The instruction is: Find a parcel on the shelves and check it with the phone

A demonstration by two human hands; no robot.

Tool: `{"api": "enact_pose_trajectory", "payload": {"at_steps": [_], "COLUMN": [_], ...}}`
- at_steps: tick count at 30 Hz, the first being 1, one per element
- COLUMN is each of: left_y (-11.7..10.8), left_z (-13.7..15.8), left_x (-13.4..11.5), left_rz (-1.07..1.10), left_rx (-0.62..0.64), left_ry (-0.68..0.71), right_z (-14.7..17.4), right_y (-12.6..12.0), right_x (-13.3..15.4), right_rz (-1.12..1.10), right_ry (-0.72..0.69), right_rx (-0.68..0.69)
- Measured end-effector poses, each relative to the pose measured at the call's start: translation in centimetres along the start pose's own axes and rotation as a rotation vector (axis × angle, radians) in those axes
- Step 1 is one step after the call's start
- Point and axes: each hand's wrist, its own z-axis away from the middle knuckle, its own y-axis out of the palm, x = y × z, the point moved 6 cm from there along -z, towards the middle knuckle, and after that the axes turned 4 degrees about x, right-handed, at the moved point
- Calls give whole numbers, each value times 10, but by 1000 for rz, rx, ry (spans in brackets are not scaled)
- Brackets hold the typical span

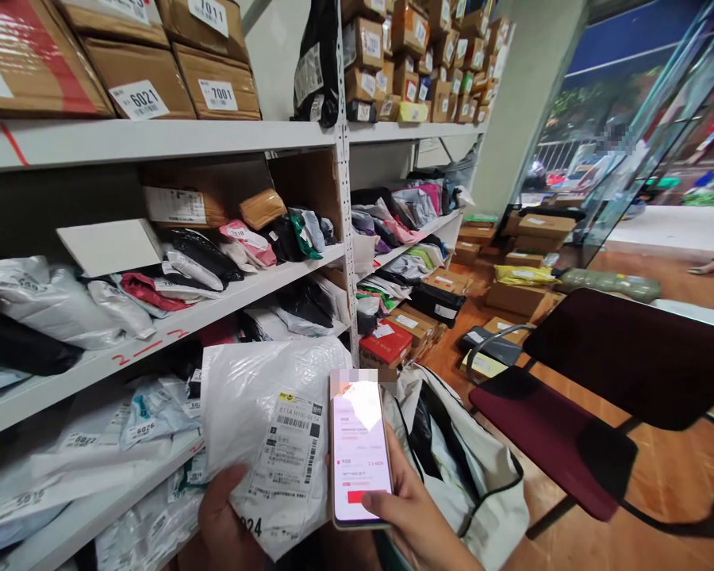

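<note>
- The left hand (229,515) grips a white parcel (267,428) from below, fingers closed on its lower edge and thumb on the front, so that the shipping label (289,452) faces up toward the camera and can be read.
- The right hand (413,507) holds a phone (360,452) upright just beside the label; the fingers wrap its right edge and the thumb rests on the lower part of the lit screen. The two are held side by side, apparently so that the screen and the label can be compared at a glance.
- Just behind the phone, an open white bag (481,476) stands on the floor with more soft parcels inside, mouth upward and within reach.
- To the left, the low shelf (83,507) carries flat plastic mailers with number stickers turned outward.
- To the right stands a dark red chair (571,412), its seat bare.
- The middle shelf (214,305) holds a loose heap of bags in grey, black and pink; red numbers are written on its front edge.
- Further on, boxes (512,293) lie on the wooden floor near a glass front.
- The top shelf (155,139) holds numbered cartons (143,79), labels facing out.
</note>
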Motion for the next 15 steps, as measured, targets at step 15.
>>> {"api": "enact_pose_trajectory", "payload": {"at_steps": [15], "left_y": [29], "left_z": [29], "left_x": [-7], "left_rz": [86], "left_rx": [-222], "left_ry": [19], "right_z": [-2], "right_y": [1], "right_x": [-4], "right_rz": [17], "right_ry": [-31], "right_rx": [35]}}
